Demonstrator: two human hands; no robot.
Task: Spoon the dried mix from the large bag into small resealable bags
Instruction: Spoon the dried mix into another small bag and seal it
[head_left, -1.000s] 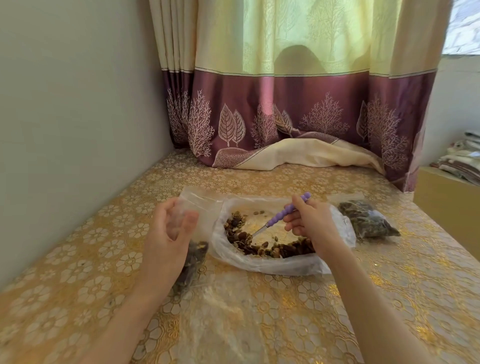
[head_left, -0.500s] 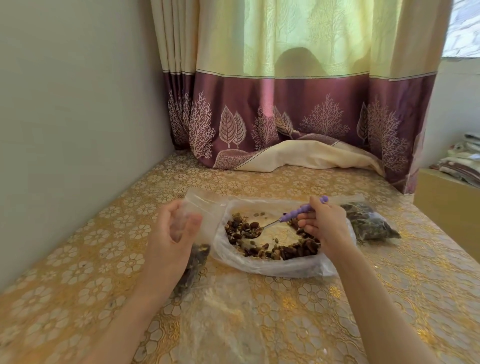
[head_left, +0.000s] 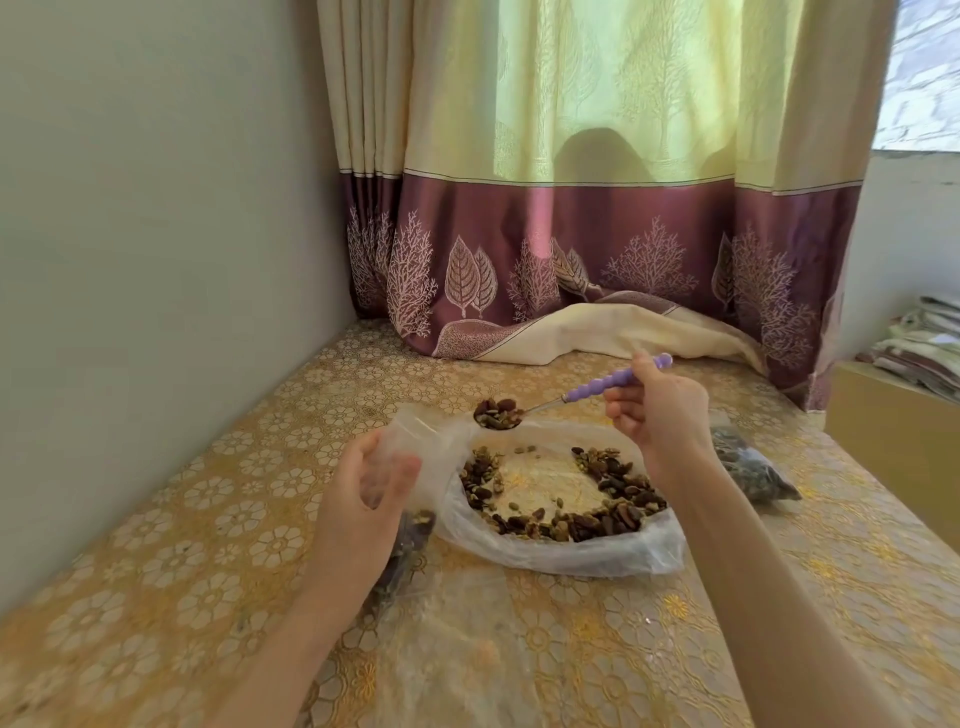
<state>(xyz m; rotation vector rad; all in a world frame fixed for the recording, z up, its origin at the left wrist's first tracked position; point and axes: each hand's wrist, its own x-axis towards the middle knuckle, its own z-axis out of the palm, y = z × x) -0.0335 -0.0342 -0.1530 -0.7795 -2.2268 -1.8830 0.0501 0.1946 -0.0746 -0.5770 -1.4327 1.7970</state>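
Gold floral cloth over the counter (head_left: 156, 545), set against a plain wall on the left and a cream-and-plum curtain (head_left: 597, 234) behind.

Starting left: left hand (head_left: 363, 499) pinching the mouth of a small resealable bag (head_left: 410, 441), thumb and fingers curled round the clear plastic, held upright just beside the large bag and unmoved over the last second. Already some dark mix in its bottom, showing below the wrist.

Middle: large bag (head_left: 561, 551) lying open and flat on the cloth, dried mix (head_left: 597, 514) pushed into a ring with a bare patch in the centre. A second ago, bowl of the spoon (head_left: 597, 391) down among the pieces; now lifted clear, heaped with nuts and dried fruit, hanging above the large bag's far-left rim and near the small bag's mouth, not yet over it.

Right: right hand (head_left: 660, 415) gripping the purple beaded handle, raised and drawn back from a second ago. Further right, a filled small bag (head_left: 753, 473) lying on the cloth, well apart from the work.

By the look of it: scoop done, carry under way. Next likely a short swing left and a tip into the open mouth. Heaped load, so a risk of pieces rolling off onto the cloth.
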